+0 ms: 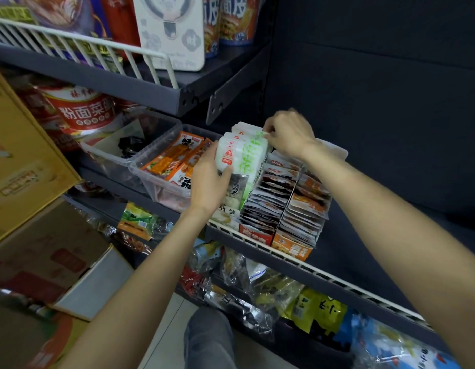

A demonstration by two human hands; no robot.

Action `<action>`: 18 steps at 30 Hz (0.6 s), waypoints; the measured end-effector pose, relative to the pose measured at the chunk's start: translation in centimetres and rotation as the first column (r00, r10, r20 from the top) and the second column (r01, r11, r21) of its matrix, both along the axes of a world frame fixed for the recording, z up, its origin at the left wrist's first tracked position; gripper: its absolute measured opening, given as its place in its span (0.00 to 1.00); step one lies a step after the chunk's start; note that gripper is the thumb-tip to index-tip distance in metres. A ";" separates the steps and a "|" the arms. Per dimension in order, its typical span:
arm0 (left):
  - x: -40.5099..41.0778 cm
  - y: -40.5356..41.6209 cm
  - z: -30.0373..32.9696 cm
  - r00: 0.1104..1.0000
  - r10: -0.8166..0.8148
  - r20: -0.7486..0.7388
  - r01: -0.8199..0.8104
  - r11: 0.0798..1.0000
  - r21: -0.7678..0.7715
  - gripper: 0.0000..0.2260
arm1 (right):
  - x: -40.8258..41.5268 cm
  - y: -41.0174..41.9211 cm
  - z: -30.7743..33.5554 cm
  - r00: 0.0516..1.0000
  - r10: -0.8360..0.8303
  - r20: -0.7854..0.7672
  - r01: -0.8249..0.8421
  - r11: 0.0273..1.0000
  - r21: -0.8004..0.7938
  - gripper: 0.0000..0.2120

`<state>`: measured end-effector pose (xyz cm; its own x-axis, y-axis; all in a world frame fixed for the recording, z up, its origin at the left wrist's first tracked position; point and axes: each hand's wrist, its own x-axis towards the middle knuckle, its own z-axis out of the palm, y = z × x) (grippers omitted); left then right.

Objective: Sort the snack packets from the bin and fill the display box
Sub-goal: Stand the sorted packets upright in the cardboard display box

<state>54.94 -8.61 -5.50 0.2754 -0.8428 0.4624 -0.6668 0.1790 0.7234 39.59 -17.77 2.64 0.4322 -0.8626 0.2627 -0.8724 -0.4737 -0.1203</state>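
Observation:
A stack of white snack packets with green print [243,153] stands upright in the display box [232,206] on the middle shelf. My left hand [209,179] grips the stack from its left side, thumb on the front packet. At the back top edge of the stack, my right hand [287,134] pinches the packets. A clear plastic bin [161,186] to the left holds several orange packets [177,158].
Two display boxes of dark red packets [268,198] and orange packets [305,206] stand right of the stack. Another clear bin [111,153] sits further left. Cardboard boxes [23,166] stand at the left. Bagged snacks [260,291] fill the shelf below. The white wire shelf rail [297,262] runs along the front.

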 end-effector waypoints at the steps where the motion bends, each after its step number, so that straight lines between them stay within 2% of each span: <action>1: 0.1 -0.3 0.1 1.000 0.017 0.004 -0.017 1.000 0.014 0.22 | 0.0 0.0 -0.1 1.000 0.000 0.030 -0.001 1.000 0.029 0.10; 3: 0.4 -0.7 0.4 0.998 0.058 -0.026 -0.057 0.998 0.029 0.19 | 0.2 0.1 0.0 0.981 -0.010 0.191 -0.008 0.996 0.094 0.09; 6: 0.5 -0.5 0.4 0.993 0.048 -0.111 -0.053 0.998 -0.038 0.16 | 0.0 0.3 1.2 0.898 -0.085 0.432 0.023 0.989 0.148 0.09; 8: 0.0 -0.3 0.3 0.984 0.041 -0.174 -0.061 0.992 -0.110 0.14 | -0.7 -0.1 1.8 0.893 -0.114 0.436 0.057 0.988 0.142 0.10; 11: -0.9 -1.1 0.6 0.980 0.046 -0.195 -0.074 0.988 -0.139 0.16 | -1.4 -0.3 1.3 0.942 -0.123 0.312 0.072 0.982 0.172 0.14; 13: -1.2 -2.0 1.1 0.995 0.032 -0.098 -0.038 0.998 -0.053 0.22 | -1.6 -0.2 0.3 0.946 -0.101 0.309 0.067 0.991 0.119 0.17; 16: -1.5 -2.1 1.1 0.974 0.083 0.210 -0.098 0.993 0.065 0.34 | -1.6 0.8 -1.0 0.943 0.009 0.334 0.026 0.995 -0.101 0.16; 18: -1.8 -1.3 0.9 0.947 0.081 0.312 -0.104 0.993 0.060 0.38 | -1.5 1.5 -1.8 0.963 0.109 0.247 -0.055 0.975 -0.215 0.15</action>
